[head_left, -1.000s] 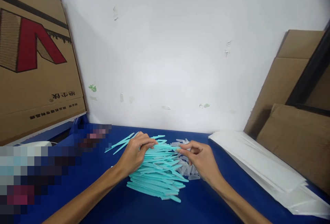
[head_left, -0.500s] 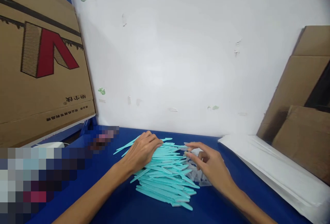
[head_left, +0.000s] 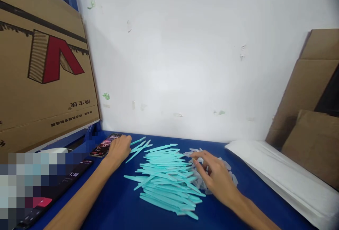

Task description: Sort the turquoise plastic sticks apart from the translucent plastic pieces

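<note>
A heap of slim turquoise plastic sticks (head_left: 169, 177), shaped like eyebrow razors, lies mid-table. Left of it, several similar sticks (head_left: 139, 149) lie apart, by the fingers of my left hand (head_left: 120, 150). That hand is curled over the near end of one stick and beside a phone; its fingertips are hidden, so what it holds does not show. My right hand (head_left: 218, 173) hovers over a pile of small clear plastic pieces (head_left: 202, 184), like caps, right of the heap. Its thumb and forefinger tips are slightly apart, with nothing visible between them.
A phone (head_left: 102, 149) lies on the blue table (head_left: 111, 201), with a second phone (head_left: 66, 179) nearer, partly pixelated. A large cardboard box (head_left: 53, 96) stands left, a white wall (head_left: 169, 64) behind. White packaging (head_left: 278, 173) and brown cardboard (head_left: 315, 145) are on the right.
My left hand has moved left from the turquoise heap to the separate sticks by the phone. My right hand has stayed near the clear pieces and no longer touches a stick.
</note>
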A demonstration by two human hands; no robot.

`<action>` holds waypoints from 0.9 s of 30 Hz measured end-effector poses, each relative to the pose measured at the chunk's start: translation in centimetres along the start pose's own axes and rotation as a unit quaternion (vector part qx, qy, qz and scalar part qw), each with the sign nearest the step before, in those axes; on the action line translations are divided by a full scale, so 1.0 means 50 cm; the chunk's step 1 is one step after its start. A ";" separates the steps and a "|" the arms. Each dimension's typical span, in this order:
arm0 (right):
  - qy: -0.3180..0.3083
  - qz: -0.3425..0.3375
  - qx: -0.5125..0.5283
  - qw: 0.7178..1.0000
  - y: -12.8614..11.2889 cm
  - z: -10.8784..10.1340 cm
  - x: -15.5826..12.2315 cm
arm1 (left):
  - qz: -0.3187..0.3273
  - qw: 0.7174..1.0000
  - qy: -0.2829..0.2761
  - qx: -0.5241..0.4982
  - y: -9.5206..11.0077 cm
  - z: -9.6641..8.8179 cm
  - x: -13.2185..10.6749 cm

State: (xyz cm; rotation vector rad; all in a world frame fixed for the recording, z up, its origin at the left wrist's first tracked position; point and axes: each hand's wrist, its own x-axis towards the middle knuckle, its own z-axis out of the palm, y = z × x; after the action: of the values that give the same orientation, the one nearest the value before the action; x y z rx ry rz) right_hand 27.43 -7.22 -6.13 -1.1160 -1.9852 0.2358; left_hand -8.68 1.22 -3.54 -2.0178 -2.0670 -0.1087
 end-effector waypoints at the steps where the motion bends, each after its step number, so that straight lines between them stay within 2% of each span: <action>1: -0.007 -0.004 -0.014 1.000 0.002 0.000 -0.001 | -0.002 1.000 -0.005 0.002 -0.001 0.003 0.000; 5: -0.019 -0.006 -0.088 0.996 0.008 -0.010 0.005 | 0.037 0.999 0.017 -0.012 0.016 0.007 0.002; 10: -0.066 0.024 -0.186 0.980 0.025 -0.033 0.017 | 0.189 0.977 0.054 -0.081 0.063 0.014 0.003; 13: -0.115 0.029 -0.217 0.969 0.039 -0.044 0.018 | 0.241 0.962 0.062 -0.116 0.082 0.026 0.000; 17: -0.155 0.021 -0.220 0.963 0.052 -0.046 0.016 | 0.243 0.957 0.062 -0.144 0.091 0.038 0.001; 22: -0.168 0.010 -0.223 0.960 0.054 -0.040 0.018 | 0.228 0.960 0.054 -0.153 0.097 0.041 0.008; 27: -0.184 0.011 -0.229 0.956 0.052 -0.051 0.021 | 0.211 0.967 0.037 -0.138 0.098 0.048 0.015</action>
State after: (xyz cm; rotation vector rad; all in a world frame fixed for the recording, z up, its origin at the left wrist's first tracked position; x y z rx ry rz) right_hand 30.62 -5.42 -5.23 -1.4693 -2.4385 -0.0136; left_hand -4.14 2.66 -6.30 -2.5284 -1.6066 -0.4017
